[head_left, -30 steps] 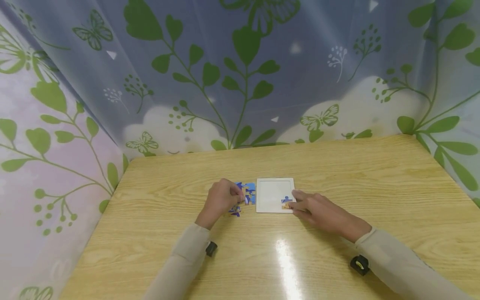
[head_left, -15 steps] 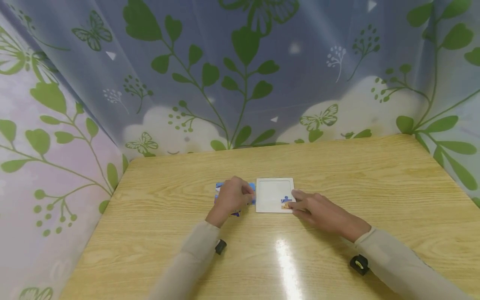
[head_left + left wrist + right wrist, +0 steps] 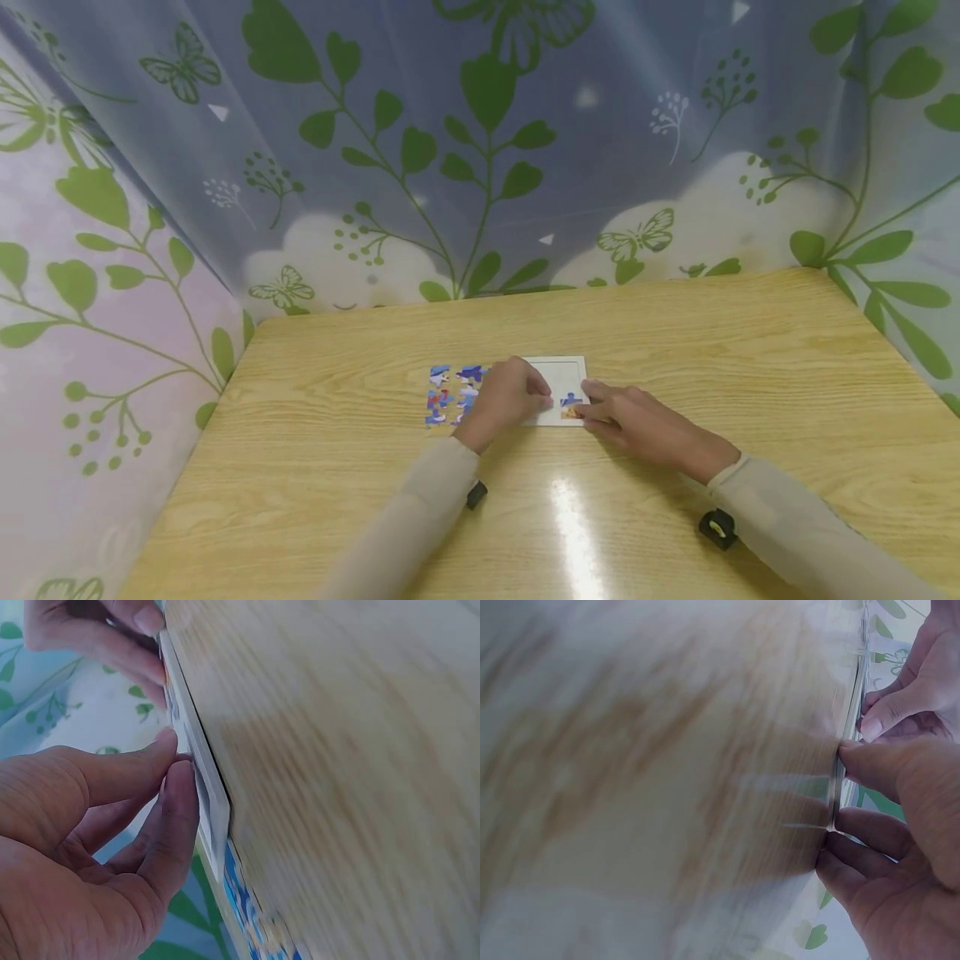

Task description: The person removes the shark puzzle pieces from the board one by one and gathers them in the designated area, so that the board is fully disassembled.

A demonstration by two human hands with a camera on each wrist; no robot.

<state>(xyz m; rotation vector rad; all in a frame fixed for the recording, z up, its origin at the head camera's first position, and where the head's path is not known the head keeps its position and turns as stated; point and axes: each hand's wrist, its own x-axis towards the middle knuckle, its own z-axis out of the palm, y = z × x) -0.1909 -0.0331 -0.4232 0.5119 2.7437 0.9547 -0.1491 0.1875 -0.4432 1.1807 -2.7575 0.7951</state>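
Note:
A square white puzzle tray [image 3: 534, 361] lies on the table, with one blue-and-orange jigsaw piece [image 3: 568, 400] in its near right corner. Over the tray's left part, my left hand [image 3: 504, 402] pinches a small jigsaw piece [image 3: 182, 757] between thumb and fingertips; only its thin dark edge shows in the left wrist view. My right hand [image 3: 648, 429] holds the tray at its near right corner, with a finger reaching over the rim beside the placed piece. Several loose jigsaw pieces [image 3: 437, 398] lie left of the tray, partly hidden by my left hand.
The wood-grain table [image 3: 712, 350] extends around the tray. A patterned curtain [image 3: 420, 183] hangs behind its far edge and along the left side. A black wrist device [image 3: 717, 528] sits at the right sleeve, another [image 3: 476, 495] at the left.
My left hand has moved right, from the loose pieces to over the tray, uncovering the pieces at the left. The right hand has stayed at the tray's corner.

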